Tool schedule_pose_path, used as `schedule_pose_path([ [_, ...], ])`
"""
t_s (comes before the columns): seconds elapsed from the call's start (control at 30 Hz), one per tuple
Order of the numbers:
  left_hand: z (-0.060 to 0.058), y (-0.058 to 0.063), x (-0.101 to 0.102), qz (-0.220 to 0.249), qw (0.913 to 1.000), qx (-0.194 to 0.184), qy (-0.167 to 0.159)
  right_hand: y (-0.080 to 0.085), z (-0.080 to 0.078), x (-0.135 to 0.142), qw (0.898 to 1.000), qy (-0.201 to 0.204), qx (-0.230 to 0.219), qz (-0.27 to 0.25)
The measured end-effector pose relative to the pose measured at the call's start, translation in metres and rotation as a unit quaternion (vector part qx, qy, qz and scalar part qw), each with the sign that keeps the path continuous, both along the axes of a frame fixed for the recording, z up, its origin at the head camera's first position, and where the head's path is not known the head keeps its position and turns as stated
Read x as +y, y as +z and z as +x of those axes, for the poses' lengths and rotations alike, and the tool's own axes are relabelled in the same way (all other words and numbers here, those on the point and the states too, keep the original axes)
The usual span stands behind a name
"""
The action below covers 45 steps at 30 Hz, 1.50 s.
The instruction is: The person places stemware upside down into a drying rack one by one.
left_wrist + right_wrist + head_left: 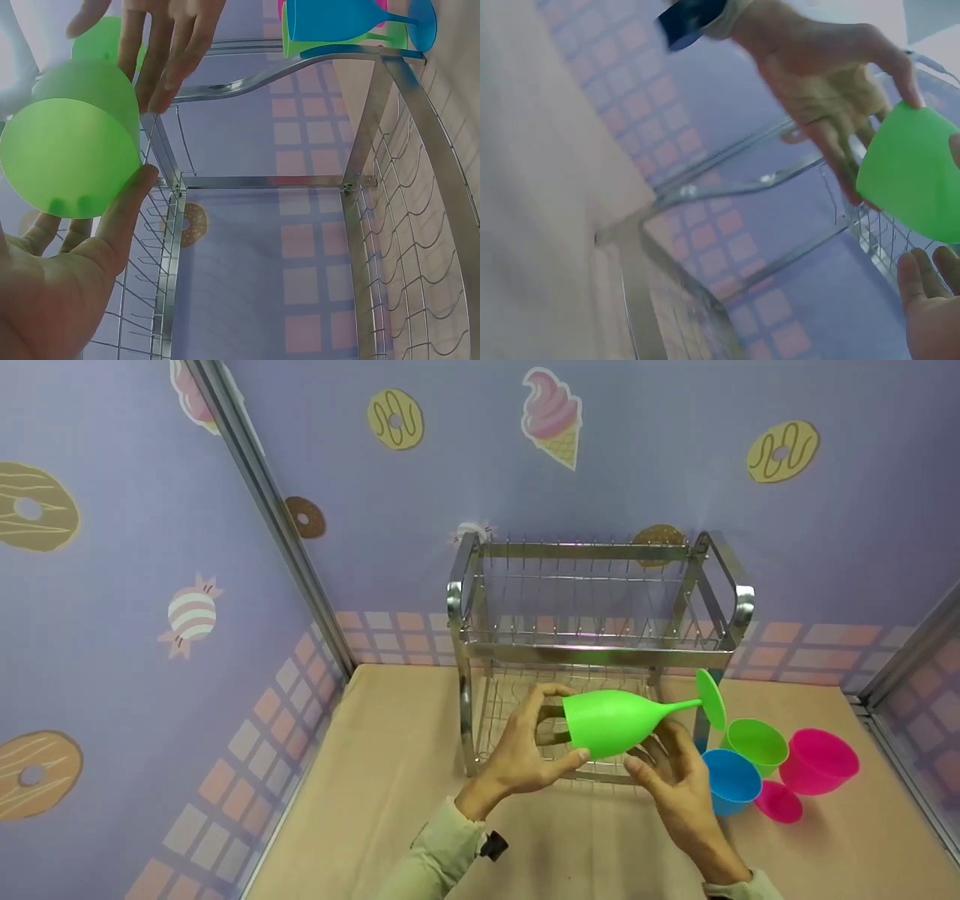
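Note:
A bright green plastic goblet (611,723) lies sideways in the air in front of the dish rack, its rim to the left and its round base to the right. My left hand (521,746) grips the bowl near the rim, thumb on the near side and fingers round the far side. Beneath the stem end of the bowl is my right hand (679,784), its fingers loosely bent; in the right wrist view this hand (934,300) appears just below the green bowl (915,172). Whether its fingertips touch the goblet is partly hidden.
A two-tier metal dish rack (585,654) stands against the back wall. To its right are a green goblet (757,742), a blue goblet (735,781) and a pink goblet (819,765), with a pink disc (780,802) beside them. Metal posts edge the patterned walls.

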<state>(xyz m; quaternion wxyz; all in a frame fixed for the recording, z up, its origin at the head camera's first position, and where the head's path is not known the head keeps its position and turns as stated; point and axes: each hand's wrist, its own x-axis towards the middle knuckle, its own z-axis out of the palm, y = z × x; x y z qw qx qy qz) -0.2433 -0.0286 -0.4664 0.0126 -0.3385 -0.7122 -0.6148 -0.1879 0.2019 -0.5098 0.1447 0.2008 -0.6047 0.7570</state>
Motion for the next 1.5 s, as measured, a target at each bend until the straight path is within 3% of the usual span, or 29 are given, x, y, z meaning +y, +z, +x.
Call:
schedule_pose_path([
  [0.17,-0.002,0.001,0.001,0.003,1.0,0.007,0.001,0.008,-0.006,-0.009,0.995,0.034,-0.045,-0.084],
  [0.4,-0.003,0.001,0.001,0.0,1.0,0.003,0.0,0.013,-0.012,-0.018,0.989,0.04,-0.05,-0.132],
  [0.67,-0.005,0.003,-0.005,-0.007,0.9999,0.007,-0.013,0.025,-0.013,-0.01,0.991,0.046,-0.011,-0.125],
  [0.83,-0.01,-0.006,-0.018,-0.001,0.9999,0.015,-0.007,0.043,-0.016,0.002,0.994,0.036,0.014,-0.104],
  [1.0,-0.017,-0.015,-0.037,-0.017,0.9971,0.038,0.064,0.065,-0.02,0.016,0.999,0.01,0.021,-0.035],
  [1.2,-0.028,-0.024,-0.065,-0.033,0.9821,0.063,0.174,0.103,-0.022,0.029,0.998,-0.007,0.026,0.058],
  [1.37,-0.039,-0.031,-0.085,-0.042,0.968,0.063,0.239,0.143,-0.023,0.037,0.99,-0.03,0.038,0.136],
  [1.5,-0.047,-0.034,-0.097,-0.045,0.9577,0.071,0.275,0.172,-0.027,0.041,0.973,-0.067,0.043,0.216],
])
